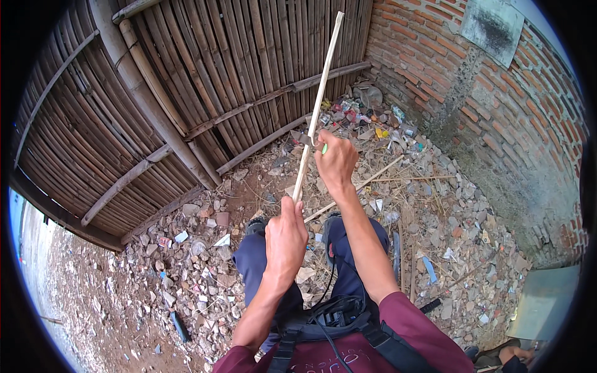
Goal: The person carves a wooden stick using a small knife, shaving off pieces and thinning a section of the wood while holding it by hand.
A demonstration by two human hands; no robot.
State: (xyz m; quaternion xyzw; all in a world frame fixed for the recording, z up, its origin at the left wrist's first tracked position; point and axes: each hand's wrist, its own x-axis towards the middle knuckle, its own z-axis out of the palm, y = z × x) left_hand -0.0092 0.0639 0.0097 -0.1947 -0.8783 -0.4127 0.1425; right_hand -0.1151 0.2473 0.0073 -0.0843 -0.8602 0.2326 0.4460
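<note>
A long, pale bamboo or wooden strip [326, 71] slants up and away from me, its far end in front of the slatted wall. My left hand [286, 239] is closed around its near end, just above my knees. Farther up, my right hand [336, 160] is closed on a knife [302, 138]; a bit of green handle shows at the fist. The dark blade lies across the strip, seemingly touching it. A curl of pale material hangs by the blade.
A bamboo-slat wall [249, 56] stands at the left and ahead, a brick wall [429, 68] at the right. Stones and litter [367, 118] cover the ground. Thin sticks [379, 174] lie beyond my knees. Another person's hand [521, 354] shows at the lower right.
</note>
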